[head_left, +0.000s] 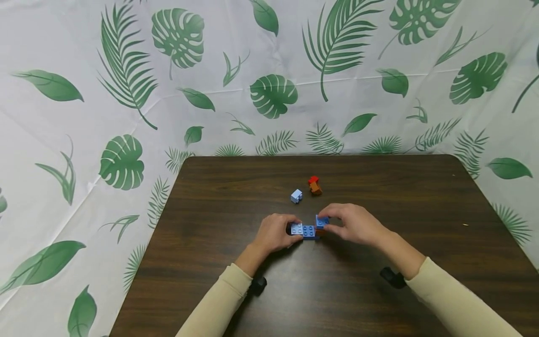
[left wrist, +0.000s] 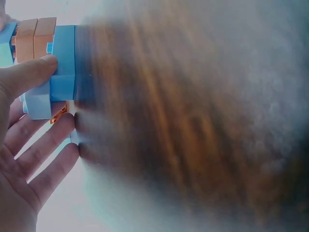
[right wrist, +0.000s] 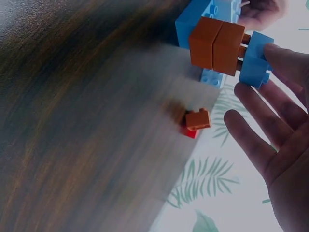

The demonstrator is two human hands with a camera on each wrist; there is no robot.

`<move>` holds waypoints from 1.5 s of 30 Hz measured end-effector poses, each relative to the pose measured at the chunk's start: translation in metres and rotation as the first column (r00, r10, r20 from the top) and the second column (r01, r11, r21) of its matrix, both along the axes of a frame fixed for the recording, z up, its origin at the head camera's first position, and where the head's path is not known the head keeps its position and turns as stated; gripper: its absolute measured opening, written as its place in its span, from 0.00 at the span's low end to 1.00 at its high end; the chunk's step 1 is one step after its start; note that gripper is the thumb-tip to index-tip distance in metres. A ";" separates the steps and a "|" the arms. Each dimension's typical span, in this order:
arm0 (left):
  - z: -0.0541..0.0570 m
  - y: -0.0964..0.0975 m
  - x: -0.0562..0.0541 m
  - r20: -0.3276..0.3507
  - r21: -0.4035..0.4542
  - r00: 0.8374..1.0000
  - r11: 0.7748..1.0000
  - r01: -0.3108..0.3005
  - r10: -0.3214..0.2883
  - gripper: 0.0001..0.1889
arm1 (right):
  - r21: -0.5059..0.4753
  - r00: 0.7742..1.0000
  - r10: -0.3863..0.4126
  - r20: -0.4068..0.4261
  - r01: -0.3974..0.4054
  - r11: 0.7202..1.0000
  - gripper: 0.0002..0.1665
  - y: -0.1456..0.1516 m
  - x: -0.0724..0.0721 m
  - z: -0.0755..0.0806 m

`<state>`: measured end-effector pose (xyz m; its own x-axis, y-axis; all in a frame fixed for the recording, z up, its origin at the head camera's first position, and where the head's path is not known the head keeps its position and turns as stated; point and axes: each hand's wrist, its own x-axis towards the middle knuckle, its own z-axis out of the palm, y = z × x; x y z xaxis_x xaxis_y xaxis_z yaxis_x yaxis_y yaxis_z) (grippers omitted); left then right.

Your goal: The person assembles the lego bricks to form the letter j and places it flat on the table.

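My left hand (head_left: 273,232) grips a light blue brick (head_left: 296,229) at the left end of a small build, thumb at the near side. This brick sits on a darker blue brick (head_left: 309,231) that lies on the table. Two orange-brown bricks (right wrist: 228,48) are stacked on the base's right end. Over that stack, my right hand (head_left: 353,223) pinches a blue brick (right wrist: 256,60) between thumb and fingers. A narrow gap with studs shows between the blue brick and the stack in the right wrist view. The right hand's other fingers (right wrist: 251,140) stretch out loosely.
Beyond the build, a loose light blue brick (head_left: 296,196) lies on its side on the dark wooden table (head_left: 210,196). Just right of it are an orange-brown brick (head_left: 316,188) and a red brick (head_left: 313,179), close together. A leaf-patterned white cloth (head_left: 236,42) hangs behind the table.
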<state>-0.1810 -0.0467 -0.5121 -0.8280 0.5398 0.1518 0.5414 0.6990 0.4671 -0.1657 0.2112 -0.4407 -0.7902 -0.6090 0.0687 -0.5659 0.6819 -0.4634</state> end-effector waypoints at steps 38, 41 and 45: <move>-0.003 0.001 0.000 -0.029 0.010 1.000 1.000 -0.005 0.005 0.17 | -0.021 0.999 -0.030 0.025 0.031 0.999 0.19 -0.001 0.002 -0.004; -0.003 0.001 0.000 -0.022 0.008 1.000 1.000 -0.004 0.004 0.17 | -0.021 0.999 -0.034 0.030 0.035 0.999 0.19 -0.001 0.002 -0.004; -0.001 0.001 0.000 -0.007 0.011 1.000 1.000 -0.002 0.003 0.17 | -0.022 0.999 -0.038 0.036 0.039 0.999 0.19 -0.001 0.003 -0.003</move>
<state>-0.1808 -0.0456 -0.5136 -0.8283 0.5359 0.1635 0.5428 0.6951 0.4714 -0.1632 0.2101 -0.4436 -0.8153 -0.5766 0.0534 -0.5221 0.6919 -0.4986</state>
